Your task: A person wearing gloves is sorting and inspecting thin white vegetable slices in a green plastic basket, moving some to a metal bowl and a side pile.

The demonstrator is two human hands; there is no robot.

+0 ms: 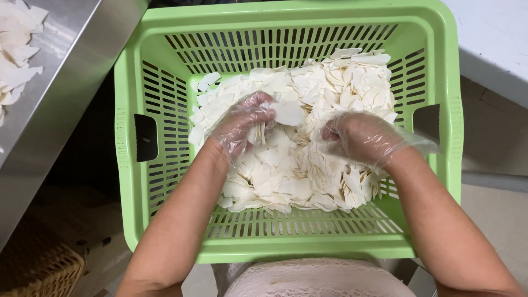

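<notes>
Both hands, in thin clear gloves, are sunk into a heap of pale white slices (291, 159) that fills a green slotted basket (286, 247). The left hand (242, 124) has its fingers curled around a small bunch of slices, with one broad slice (287, 113) at its fingertips. Just beside it, the right hand (360, 137) is bent into the heap, fingers closed on slices beneath it. Well out past the left hand, more slices (16, 55) lie on a steel counter (60, 93).

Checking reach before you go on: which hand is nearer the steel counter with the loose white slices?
Left. The left hand is in the green basket on the side toward the steel counter; the right hand is farther across the slice pile.
</notes>
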